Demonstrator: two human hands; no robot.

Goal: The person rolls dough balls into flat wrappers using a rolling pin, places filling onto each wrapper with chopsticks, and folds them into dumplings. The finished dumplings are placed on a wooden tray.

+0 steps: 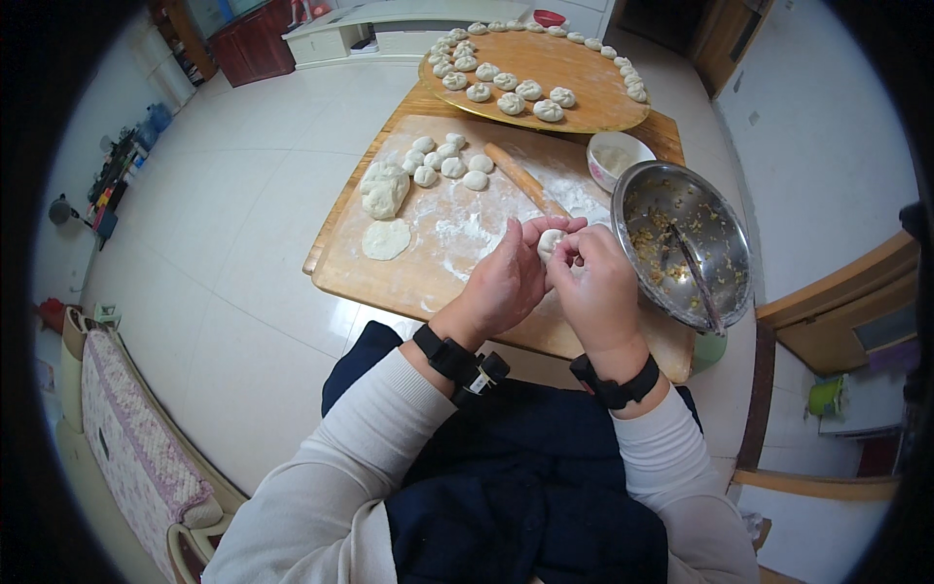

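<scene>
A small white dough bun [549,244] rests in the cupped fingers of my left hand [506,281]. My right hand [597,281] pinches the bun's near edge between thumb and fingertips, which partly hide it. Both hands are above the front right of a floured wooden board [379,281]. Just beyond them lies a wooden rolling pin [522,175], its near end close to my left fingertips. To the right of my right hand, a steel bowl [635,281] leans at a tilt, with bits of chopped filling [660,244] and dark chopsticks [693,274] in it.
On the board sit a large dough lump [384,190], a flat dough round [387,239] and several small dough pieces [452,168]. A white bowl [606,174] holding pale powder stands beside the steel bowl. Behind, a round wooden board [540,58] carries many pleated buns [511,103].
</scene>
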